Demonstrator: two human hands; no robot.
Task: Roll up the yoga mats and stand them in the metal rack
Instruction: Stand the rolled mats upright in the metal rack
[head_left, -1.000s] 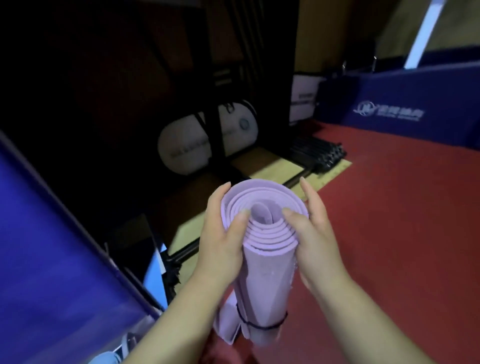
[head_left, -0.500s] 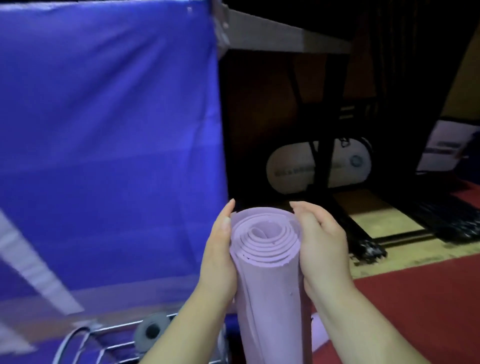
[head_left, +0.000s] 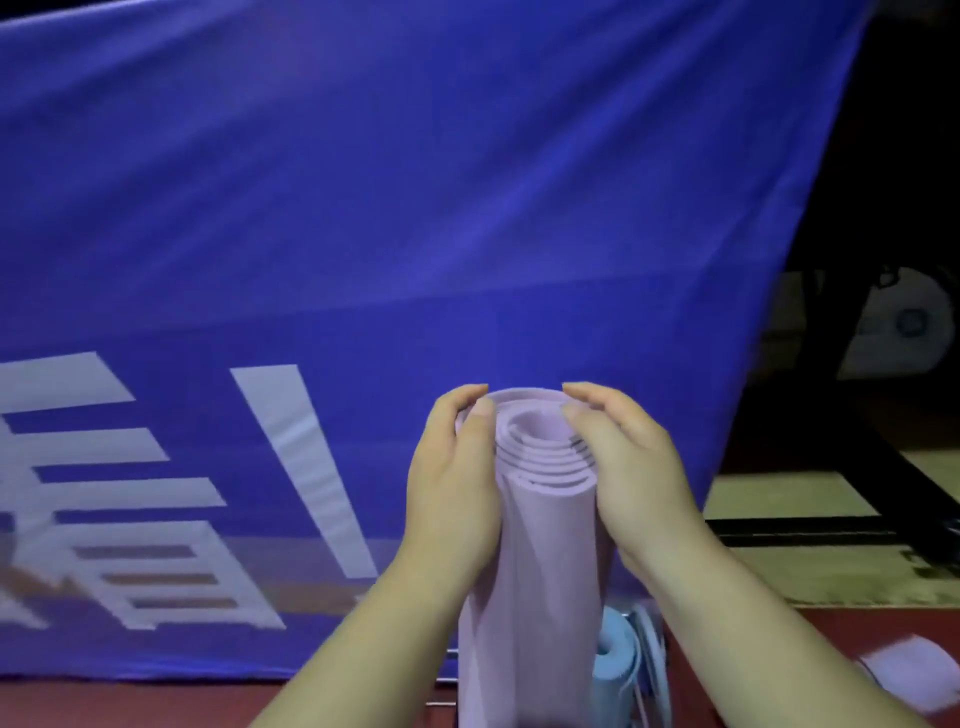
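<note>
Against a blue banner (head_left: 363, 208), left hand (head_left: 452, 483) and right hand (head_left: 628, 467) grip a lilac mat (head_left: 545, 551), bottom cropped.

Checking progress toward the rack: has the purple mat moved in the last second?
Yes. Leftward: the purple mat, earlier off to the right of the blue banner, is now in front of it.
</note>
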